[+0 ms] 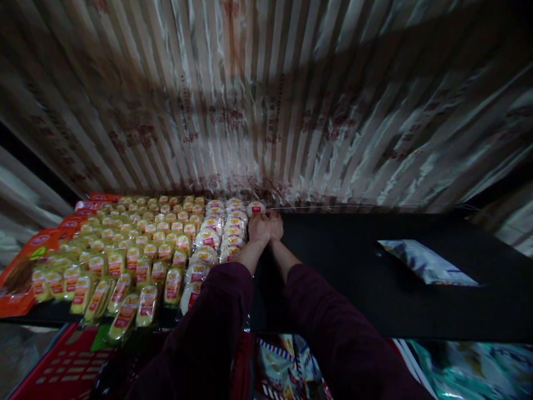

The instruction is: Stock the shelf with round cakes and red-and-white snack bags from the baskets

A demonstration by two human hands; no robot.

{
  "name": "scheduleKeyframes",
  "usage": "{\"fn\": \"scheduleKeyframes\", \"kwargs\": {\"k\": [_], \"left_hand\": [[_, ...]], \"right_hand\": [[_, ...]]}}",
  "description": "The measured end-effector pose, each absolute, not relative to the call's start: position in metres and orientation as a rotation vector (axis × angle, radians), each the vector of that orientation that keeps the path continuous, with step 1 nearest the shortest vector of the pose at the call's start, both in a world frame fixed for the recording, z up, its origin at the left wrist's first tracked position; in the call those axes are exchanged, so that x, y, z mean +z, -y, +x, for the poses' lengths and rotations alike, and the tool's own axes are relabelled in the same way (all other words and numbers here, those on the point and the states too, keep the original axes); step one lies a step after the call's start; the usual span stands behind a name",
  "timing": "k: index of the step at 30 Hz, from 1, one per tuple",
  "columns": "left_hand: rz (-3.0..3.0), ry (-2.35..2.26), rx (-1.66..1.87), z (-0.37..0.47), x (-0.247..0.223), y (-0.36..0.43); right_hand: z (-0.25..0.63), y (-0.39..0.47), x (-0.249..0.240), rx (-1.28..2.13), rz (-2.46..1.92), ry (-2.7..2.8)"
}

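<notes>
The shelf looked smooth, black and matt. On its left part, round packets and yellow packets wore glossy clear plastic, and at its far-left end orange pouches showed shiny film. On its right lay a slick, pale pouch. Behind it hung crinkled, plastic-looking sheeting; below stood a moulded red plastic basket; over it, matt cloth sleeves.
</notes>
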State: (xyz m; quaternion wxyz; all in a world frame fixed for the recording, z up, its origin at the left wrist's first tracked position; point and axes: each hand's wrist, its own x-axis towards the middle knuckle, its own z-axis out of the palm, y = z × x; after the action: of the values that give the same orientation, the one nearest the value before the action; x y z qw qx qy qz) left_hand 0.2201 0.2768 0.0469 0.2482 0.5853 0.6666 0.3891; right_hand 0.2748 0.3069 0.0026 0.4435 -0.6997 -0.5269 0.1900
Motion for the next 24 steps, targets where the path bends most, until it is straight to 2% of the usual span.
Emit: {"fn": "scheduleKeyframes", "kwargs": {"k": [8, 15, 24], "left_hand": [[1.906, -1.914, 0.702, 0.218, 0.054, -0.275], [1.883, -1.817, 0.876, 0.22, 0.045, -0.277], [1.566, -1.675, 0.992, 0.203, 0.058, -0.242]], "right_hand": [[0.277, -0.295, 0.017, 0.474, -1.887, 1.49], [0.28, -0.291, 0.017, 0.469, -1.793, 1.533], [0.28, -0.252, 0.025, 0.469, -1.77, 1.48]]}}
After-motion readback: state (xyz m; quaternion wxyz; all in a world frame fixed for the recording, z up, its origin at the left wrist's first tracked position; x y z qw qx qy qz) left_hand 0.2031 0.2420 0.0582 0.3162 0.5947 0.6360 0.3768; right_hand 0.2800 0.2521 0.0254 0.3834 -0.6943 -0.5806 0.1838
